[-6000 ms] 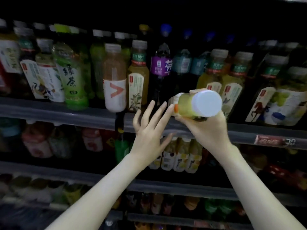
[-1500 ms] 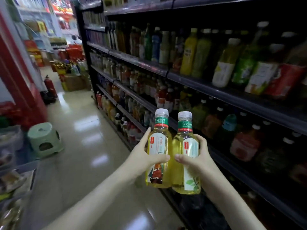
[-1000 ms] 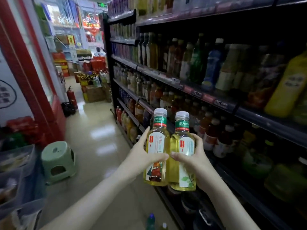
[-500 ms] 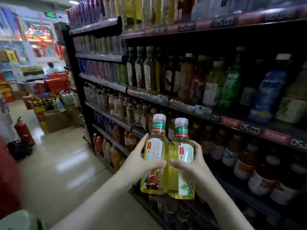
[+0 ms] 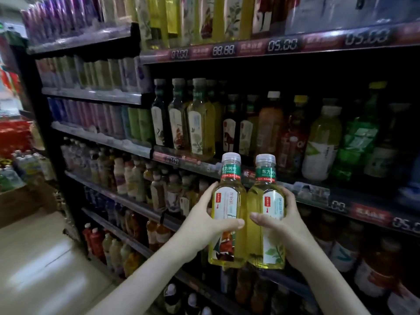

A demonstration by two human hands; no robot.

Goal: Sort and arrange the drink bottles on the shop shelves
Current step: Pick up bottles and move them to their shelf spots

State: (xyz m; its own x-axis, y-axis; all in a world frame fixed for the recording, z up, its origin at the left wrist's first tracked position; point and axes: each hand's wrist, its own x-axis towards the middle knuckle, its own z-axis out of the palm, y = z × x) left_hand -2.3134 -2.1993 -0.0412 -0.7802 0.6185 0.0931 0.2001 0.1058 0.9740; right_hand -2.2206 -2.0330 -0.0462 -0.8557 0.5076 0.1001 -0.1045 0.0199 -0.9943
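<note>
I hold two yellow tea bottles upright and side by side in front of the shelves. My left hand (image 5: 204, 226) grips the left tea bottle (image 5: 228, 201), whose label shows a red picture. My right hand (image 5: 281, 226) grips the right tea bottle (image 5: 268, 201), whose label shows green leaves. Both have clear caps and green neck bands, and the two bottles touch. Just above them, on the shelf (image 5: 186, 161), stand similar tea bottles (image 5: 200, 126) in a row.
Dark shelving full of drink bottles runs from upper left to lower right, with red price strips (image 5: 281, 45) on the shelf edges. Pale aisle floor (image 5: 45, 258) lies at lower left. A cardboard box (image 5: 20, 198) with bottles stands at the far left.
The view has swung right and upward toward the shelves. Both bottles stay gripped side by side and are now raised closer to the shelf of matching tea bottles.
</note>
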